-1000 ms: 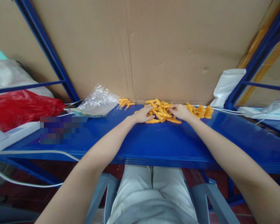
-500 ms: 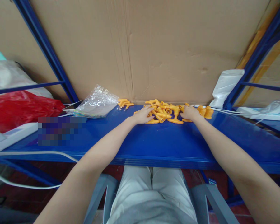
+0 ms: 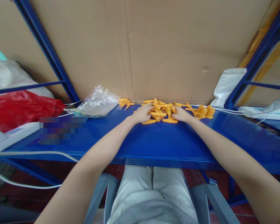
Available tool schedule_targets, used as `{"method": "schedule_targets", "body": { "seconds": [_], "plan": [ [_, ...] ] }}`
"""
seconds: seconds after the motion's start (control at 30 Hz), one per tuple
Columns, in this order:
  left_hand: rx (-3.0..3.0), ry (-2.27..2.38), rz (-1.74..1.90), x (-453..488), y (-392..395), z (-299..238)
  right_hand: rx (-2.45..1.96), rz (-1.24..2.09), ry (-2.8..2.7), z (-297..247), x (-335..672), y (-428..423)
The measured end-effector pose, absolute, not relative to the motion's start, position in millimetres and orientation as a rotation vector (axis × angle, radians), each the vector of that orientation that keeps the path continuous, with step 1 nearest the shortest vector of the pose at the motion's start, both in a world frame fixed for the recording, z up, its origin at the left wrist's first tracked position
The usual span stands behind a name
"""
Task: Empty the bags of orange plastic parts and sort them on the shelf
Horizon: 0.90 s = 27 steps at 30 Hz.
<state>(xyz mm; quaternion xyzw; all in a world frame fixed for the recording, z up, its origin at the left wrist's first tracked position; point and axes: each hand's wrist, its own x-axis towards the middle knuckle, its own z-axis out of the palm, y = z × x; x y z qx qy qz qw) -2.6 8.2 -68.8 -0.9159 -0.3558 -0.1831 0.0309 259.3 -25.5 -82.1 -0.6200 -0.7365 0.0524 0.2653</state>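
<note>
A heap of yellow plastic corkscrew parts [image 3: 160, 114], T-shaped handles and hollow cone-like sleeves, lies on a blue metal table [image 3: 154, 140] against the cardboard. My left hand [image 3: 142, 114] rests against the heap's left side, fingers outstretched over its edge. At the right side, my right hand [image 3: 180, 115] touches the pieces with its fingers apart; some fingertips are hidden among them. Right of that hand, several yellow sleeves [image 3: 202, 111] stand or lie together. A few yellow-handled corkscrews [image 3: 124, 103] with metal spirals lie apart to the left.
A clear plastic bag [image 3: 98, 102] sits at the back left, near a red bag [image 3: 25, 107]. A white packet [image 3: 228, 85] leans by the right post. White cables and a white power strip [image 3: 266, 113] lie at the right. Cardboard [image 3: 165, 56] backs the table.
My right hand has moved left, and the right part of the heap has shifted left with it. More yellow pieces show right of that hand. My left hand stays nearly in place.
</note>
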Motion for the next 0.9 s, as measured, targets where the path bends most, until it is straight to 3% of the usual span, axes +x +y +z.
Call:
{"method": "schedule_targets", "body": {
  "seconds": [0.1,0.3,0.43,0.9],
  "plan": [
    [-2.81,-1.093,-0.575,-3,8,-68,-1.806,0.152,-1.956,-73,257,-30],
    [-2.824,-1.073,-0.633,-2,7,-67,-2.286,-0.225,-1.739,-47,265,-50],
    [-2.823,-1.051,-0.695,-2,10,-69,-2.572,-0.275,-1.675,-45,276,-56],
    [-2.792,-1.017,-0.775,-2,12,-71,-2.543,-0.088,-1.773,-55,294,-41]
  ]
}}
